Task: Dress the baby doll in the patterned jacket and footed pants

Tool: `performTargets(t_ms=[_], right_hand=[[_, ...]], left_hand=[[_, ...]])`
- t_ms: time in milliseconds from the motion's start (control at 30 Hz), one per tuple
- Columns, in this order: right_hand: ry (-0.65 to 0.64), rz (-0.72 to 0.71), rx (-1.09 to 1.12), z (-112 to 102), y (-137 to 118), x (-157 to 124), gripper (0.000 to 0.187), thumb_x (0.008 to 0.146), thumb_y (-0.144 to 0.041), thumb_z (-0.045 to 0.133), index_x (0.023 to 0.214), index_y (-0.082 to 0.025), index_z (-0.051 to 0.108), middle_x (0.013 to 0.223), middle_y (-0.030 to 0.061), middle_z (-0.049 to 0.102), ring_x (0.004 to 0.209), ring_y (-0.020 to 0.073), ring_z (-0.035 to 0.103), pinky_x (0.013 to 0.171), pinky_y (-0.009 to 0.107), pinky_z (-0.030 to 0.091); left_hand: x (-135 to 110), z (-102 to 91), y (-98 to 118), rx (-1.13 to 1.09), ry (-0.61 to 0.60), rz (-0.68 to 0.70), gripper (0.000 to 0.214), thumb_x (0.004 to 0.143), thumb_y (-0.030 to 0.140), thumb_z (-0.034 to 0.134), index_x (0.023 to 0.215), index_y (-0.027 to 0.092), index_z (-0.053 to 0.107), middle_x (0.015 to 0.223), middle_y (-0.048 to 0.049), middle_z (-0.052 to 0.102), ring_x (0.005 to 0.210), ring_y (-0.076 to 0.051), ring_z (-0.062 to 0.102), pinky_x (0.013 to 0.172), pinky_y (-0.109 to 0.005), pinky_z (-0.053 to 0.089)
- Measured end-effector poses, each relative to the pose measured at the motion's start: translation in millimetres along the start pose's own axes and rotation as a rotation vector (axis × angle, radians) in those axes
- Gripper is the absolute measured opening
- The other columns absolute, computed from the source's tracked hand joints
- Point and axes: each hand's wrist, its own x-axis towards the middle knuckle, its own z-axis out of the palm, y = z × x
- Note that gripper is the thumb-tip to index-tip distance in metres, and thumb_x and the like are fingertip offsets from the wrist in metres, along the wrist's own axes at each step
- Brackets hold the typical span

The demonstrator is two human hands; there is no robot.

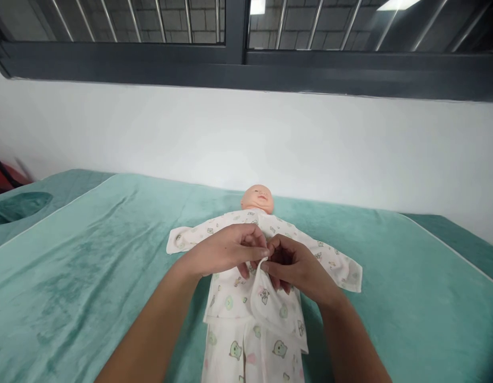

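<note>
A baby doll (257, 198) lies on its back on a teal towel (90, 266), dressed in a white shirt (230, 298) and trousers (250, 356) printed with small animals. Both my hands meet over the doll's chest. My left hand (226, 249) is closed, its fingers pinching the shirt's front edge. My right hand (296, 266) is closed too, gripping the shirt's front flap, which folds down below it. The doll's sleeves spread out to either side.
The towel covers a wide padded surface against a white wall (246, 138). A dark-framed window (238, 42) runs above. At the far left edge are a dark teal bundle (15, 205) and something red (1, 178).
</note>
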Motion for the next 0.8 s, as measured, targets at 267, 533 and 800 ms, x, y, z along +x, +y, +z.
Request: performTargets(t_ms=[267, 533, 800], right_hand=[[0.0, 0.016, -0.009, -0.3, -0.2, 0.2, 0.028, 0.081, -0.039, 0.069, 0.083, -0.019, 0.049, 0.054, -0.0048, 0.057, 0.045, 0.0076, 0.051, 0.04, 0.016, 0.038], [-0.003, -0.022, 0.056, -0.5, 1.5, 1.0, 0.03, 0.086, -0.044, 0.063, 0.085, -0.02, 0.046, 0.055, -0.0028, 0.06, 0.044, 0.0074, 0.049, 0.04, 0.016, 0.035], [-0.026, -0.052, 0.125, -3.2, 8.3, 3.8, 0.028, 0.084, -0.042, 0.066, 0.089, -0.019, 0.049, 0.057, -0.002, 0.061, 0.046, 0.0084, 0.051, 0.039, 0.016, 0.033]], left_hand=[[-2.8, 3.8, -2.4, 0.147, 0.07, 0.006, 0.014, 0.082, 0.033, 0.056, 0.089, 0.021, 0.057, 0.084, -0.0008, 0.064, 0.066, -0.013, 0.061, 0.061, -0.026, 0.05], [-0.7, 2.3, -0.9, 0.092, 0.098, 0.055, 0.01, 0.076, 0.025, 0.061, 0.084, 0.021, 0.055, 0.074, 0.0028, 0.057, 0.065, -0.01, 0.052, 0.056, -0.021, 0.041], [-0.4, -6.2, -6.4, 0.0, -0.017, 0.073, 0.011, 0.08, 0.024, 0.06, 0.089, 0.02, 0.058, 0.082, -0.0001, 0.062, 0.073, -0.012, 0.058, 0.067, -0.026, 0.049]])
